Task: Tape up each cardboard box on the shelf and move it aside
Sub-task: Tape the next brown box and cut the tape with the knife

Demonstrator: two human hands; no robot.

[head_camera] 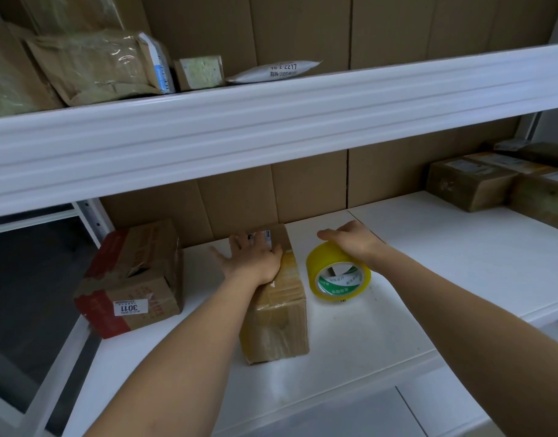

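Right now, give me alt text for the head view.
Left hand presses flat on a cardboard box on the white shelf; right hand grips a yellow tape roll beside it. A red-taped box sits left.

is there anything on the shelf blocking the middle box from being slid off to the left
Yes. The red-taped box sits on the shelf just left of the middle box, with only a narrow gap between them. The left hand rests flat on the middle box; the right hand rests on the tape roll.
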